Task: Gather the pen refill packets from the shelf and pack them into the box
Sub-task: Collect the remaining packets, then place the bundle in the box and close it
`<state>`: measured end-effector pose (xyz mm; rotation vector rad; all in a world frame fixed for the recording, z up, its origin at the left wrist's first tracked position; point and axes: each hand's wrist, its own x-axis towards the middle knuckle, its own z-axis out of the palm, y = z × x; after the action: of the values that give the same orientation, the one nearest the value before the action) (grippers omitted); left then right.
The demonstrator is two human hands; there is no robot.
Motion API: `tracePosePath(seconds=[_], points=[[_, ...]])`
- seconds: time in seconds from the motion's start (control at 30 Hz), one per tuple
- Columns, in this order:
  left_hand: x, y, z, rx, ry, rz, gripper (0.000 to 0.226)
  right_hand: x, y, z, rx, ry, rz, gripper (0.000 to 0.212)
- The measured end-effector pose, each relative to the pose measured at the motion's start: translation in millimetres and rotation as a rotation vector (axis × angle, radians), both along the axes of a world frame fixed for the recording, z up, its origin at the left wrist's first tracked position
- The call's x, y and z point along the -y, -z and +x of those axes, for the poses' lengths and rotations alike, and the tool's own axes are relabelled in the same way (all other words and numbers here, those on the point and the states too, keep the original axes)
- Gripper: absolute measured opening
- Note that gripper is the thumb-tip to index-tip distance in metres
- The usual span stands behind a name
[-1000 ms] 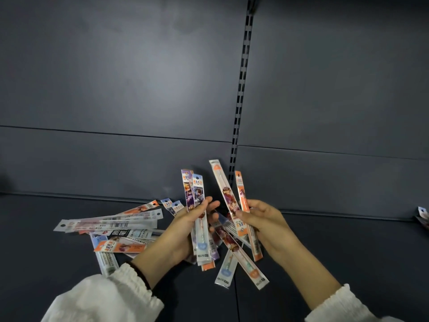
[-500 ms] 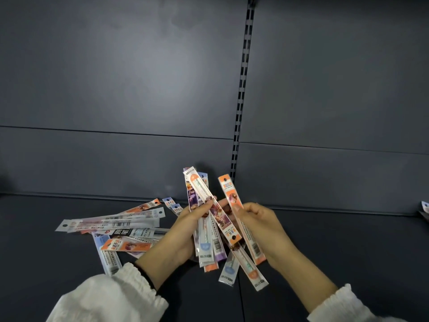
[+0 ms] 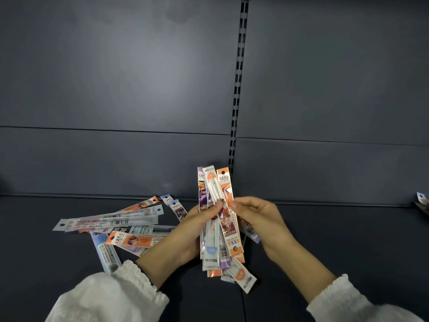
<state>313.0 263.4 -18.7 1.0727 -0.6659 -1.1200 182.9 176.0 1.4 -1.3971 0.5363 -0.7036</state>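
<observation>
Both your hands hold one bundle above the shelf.

Your left hand (image 3: 193, 231) grips the bundle of refill packets (image 3: 212, 184), thumb in front and fingers curled behind; your right hand (image 3: 257, 218) pinches its right edge. Three tops show, and the layers behind can't be counted. Its long axis points away from you, hang-holes far. Left of your left hand, about nine loose packets (image 3: 111, 220) lie fanned on the shelf (image 3: 336, 240), mostly left-right.
</observation>
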Motion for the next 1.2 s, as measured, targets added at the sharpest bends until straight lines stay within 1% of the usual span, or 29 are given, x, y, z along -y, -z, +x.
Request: tracePosePath(seconds=[0.07,0.17,0.23,0.3,0.33,0.4,0.5,0.57,0.63,0.67,0.73,0.8,0.9,0.97,1.07,1.1,1.2], points=[[0.5,-0.4,-0.5,0.027,-0.006,0.006,0.025,-1.9,-1.5,0.8,-0.02,0.054,-0.084,0.013],[1.0,-1.8,1.7,0.024,-0.051,-0.004,0.023,0.1,-1.0,1.2,-0.07,0.115,-0.212,0.029],[0.9,-3.1,5.7,-0.003,-0.076,-0.001,0.036,0.9,2.0,1.4,-0.153,0.071,-0.272,0.039],[-0.1,-5.8,8.8,-0.022,-0.092,0.017,0.049,0.7,4.2,1.6,-0.263,0.031,-0.309,0.038],[-0.6,-6.4,10.9,-0.032,-0.105,0.015,0.05,1.1,4.4,1.3,-0.283,0.015,-0.282,0.034],[-1.3,-8.0,15.4,-0.063,-0.133,-0.007,0.049,3.1,3.9,0.3,-0.263,-0.005,-0.172,0.024],[-3.0,-8.1,20.6,-0.069,-0.128,-0.019,0.034,12.8,3.0,-1.7,-0.177,0.037,0.011,0.011],[-4.3,-8.5,17.9,-0.051,-0.086,-0.007,0.023,19.9,2.9,-1.9,-0.034,0.067,0.211,0.007],[-3.0,-7.8,13.3,-0.065,-0.039,-0.001,0.022,28.6,1.7,-3.8,0.166,0.135,0.419,0.009],[-2.2,-6.6,11.9,-0.073,-0.015,0.004,0.024,33.5,0.4,-6.0,0.261,0.176,0.482,0.01],[-1.2,-4.4,10.7,-0.089,0.035,0.033,0.024,42.8,-2.1,-11.3,0.389,0.233,0.512,0.008],[0.5,-2.5,13.4,-0.156,0.075,0.061,0.021,48.7,-4.5,-15.5,0.424,0.248,0.479,0.006],[2.6,-2.7,16.0,-0.286,0.086,0.044,0.023,47.5,-5.6,-16.0,0.342,0.215,0.41,0.013],[2.5,-2.9,16.0,-0.268,0.106,0.072,0.031,40.8,-3.9,-11.5,0.252,0.17,0.321,0.014],[1.9,-1.7,14.1,-0.166,0.192,0.133,0.041,26.8,1.4,0.2,0.075,0.163,0.036,0.002],[1.6,-2.1,12.3,-0.162,0.22,0.123,0.043,23.2,2.2,4.3,0.038,0.183,-0.046,0.005],[2.4,-4.8,6.7,-0.192,0.253,0.098,0.04,17.6,-0.8,12.9,0.056,0.181,-0.169,0.011]])
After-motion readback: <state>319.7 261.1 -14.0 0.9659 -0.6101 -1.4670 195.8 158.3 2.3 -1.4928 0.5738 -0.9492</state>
